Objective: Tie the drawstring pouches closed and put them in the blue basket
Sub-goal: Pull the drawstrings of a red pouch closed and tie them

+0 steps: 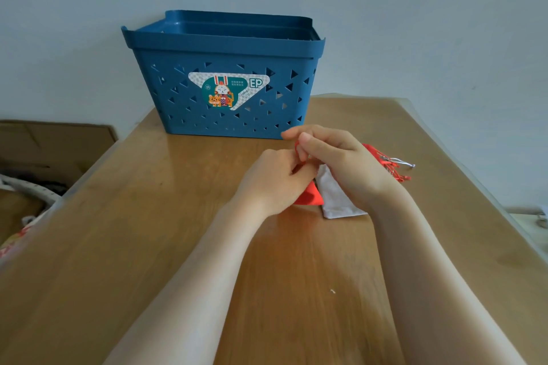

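Observation:
A red drawstring pouch hangs between my two hands just above the wooden table, mostly hidden by them. My left hand grips its top from the left. My right hand pinches the red drawstring above it with thumb and fingers. A white pouch lies flat on the table under my right hand. Behind my right wrist lies a pile of red pouches with red and white cords. The blue basket stands at the table's far edge, against the wall, behind my hands.
The basket has triangular holes and a sticker on its front; I cannot see inside it. A cardboard box and clutter sit on the floor to the left of the table. A small white speck lies on the near tabletop.

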`<state>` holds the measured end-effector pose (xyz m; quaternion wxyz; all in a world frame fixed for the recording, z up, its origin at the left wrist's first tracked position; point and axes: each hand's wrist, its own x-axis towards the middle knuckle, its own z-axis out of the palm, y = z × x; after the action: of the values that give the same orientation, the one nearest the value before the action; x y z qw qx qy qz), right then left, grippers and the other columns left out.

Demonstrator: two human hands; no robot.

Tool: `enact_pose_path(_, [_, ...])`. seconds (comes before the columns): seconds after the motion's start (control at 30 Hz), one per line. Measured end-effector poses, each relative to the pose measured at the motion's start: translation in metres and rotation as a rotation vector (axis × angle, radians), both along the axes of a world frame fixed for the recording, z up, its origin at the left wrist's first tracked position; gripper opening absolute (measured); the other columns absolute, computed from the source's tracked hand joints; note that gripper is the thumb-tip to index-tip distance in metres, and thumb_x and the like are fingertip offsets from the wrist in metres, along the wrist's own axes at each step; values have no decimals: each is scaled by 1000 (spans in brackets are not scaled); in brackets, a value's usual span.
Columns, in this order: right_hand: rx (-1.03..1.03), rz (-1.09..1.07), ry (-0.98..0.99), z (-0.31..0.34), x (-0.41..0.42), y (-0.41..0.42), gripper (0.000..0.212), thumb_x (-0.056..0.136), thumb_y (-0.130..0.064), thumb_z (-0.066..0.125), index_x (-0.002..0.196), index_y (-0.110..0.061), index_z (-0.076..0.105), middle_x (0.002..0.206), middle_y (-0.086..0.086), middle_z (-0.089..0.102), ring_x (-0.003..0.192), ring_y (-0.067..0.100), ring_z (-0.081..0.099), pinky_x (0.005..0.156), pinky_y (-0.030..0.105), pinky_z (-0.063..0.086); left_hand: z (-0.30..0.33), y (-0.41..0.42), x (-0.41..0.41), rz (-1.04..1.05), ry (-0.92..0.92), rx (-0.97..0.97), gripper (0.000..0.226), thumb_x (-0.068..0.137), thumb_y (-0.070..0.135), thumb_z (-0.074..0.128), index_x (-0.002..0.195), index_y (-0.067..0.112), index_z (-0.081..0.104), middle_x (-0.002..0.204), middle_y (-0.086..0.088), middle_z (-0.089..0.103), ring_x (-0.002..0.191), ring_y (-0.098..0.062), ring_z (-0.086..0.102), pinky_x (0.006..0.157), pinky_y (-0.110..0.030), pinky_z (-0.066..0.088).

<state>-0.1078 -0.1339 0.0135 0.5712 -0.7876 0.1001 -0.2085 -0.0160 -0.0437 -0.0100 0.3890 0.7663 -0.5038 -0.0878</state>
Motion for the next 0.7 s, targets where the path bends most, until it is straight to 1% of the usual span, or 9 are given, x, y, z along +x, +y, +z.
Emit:
enact_pose_path(0.07, [1, 5, -5, 1, 1, 3, 33, 97, -20, 44, 77, 2, 57, 97, 21, 62, 91, 14, 56, 87, 31, 44, 0, -2, 1, 17, 57, 12, 44, 98, 36, 37, 59, 20, 49, 55, 4, 50, 54, -14, 47, 50, -29, 27])
enact_pose_path(0.13, [37, -46, -20, -1, 2, 1, 31, 98, -21, 44, 98, 6, 60, 99, 22, 63, 91, 13, 57, 89, 37, 47, -1, -2, 4, -20, 210, -61, 49, 98, 40, 37, 52, 25, 42, 44, 10, 41, 44, -7, 36, 49, -29, 23])
enact_pose_path(0.2, [19, -97, -17, -3, 2, -3, 25, 97, -20, 47, 107, -2, 60, 95, 14, 66, 86, 13, 59, 89, 37, 49, -2, -2, 6, -66, 404, -171, 49, 94, 44, 39, 49, 26, 38, 42, 13, 33, 42, -8, 29, 48, -29, 20])
enact_pose_path(0.27, [-42, -111, 15, -4, -1, -8, 17, 96, -16, 49, 105, -13, 63, 89, 1, 67, 82, 8, 62, 86, 28, 50, -1, -2, 7, -80, 505, -216, 45, 99, 33, 39, 56, 20, 38, 48, 10, 30, 43, -11, 27, 45, -26, 23])
enact_pose_path(0.33, [-122, -100, 54, -4, -3, -12, 16, 95, -13, 51, 97, -17, 65, 81, -6, 69, 75, 0, 63, 76, 15, 49, 3, -1, 6, -75, 498, -215, 42, 101, 25, 37, 62, 12, 39, 51, 1, 33, 42, -13, 32, 43, -20, 28])
enact_pose_path(0.4, [-204, -133, 76, -4, -4, -14, 16, 93, -13, 53, 88, -18, 67, 77, -9, 68, 69, -4, 60, 68, 9, 45, 4, -1, 7, -62, 490, -225, 41, 101, 24, 38, 63, 8, 44, 51, -1, 36, 41, -13, 36, 42, -16, 30])
enact_pose_path(0.53, [-181, -261, 22, -6, -3, -18, 17, 91, -15, 58, 75, -17, 66, 62, -14, 65, 62, -3, 58, 66, 12, 45, 4, -1, 8, -51, 583, -253, 38, 100, 20, 41, 71, 3, 59, 48, -1, 37, 38, -9, 33, 40, -14, 28])
enact_pose_path(0.63, [-134, -245, 6, -4, -6, -21, 19, 92, -19, 56, 78, -15, 68, 69, -13, 70, 70, 0, 64, 73, 16, 50, 4, 1, 9, -54, 617, -236, 34, 99, 20, 45, 79, 3, 66, 55, -4, 45, 38, -4, 37, 40, -11, 29])
enact_pose_path(0.7, [-147, -197, 15, -1, -10, -22, 21, 93, -18, 56, 76, -17, 69, 70, -13, 70, 70, 0, 63, 72, 16, 48, 3, 2, 11, -62, 659, -236, 32, 98, 21, 46, 80, 5, 67, 57, -2, 49, 40, -6, 36, 41, -14, 26])
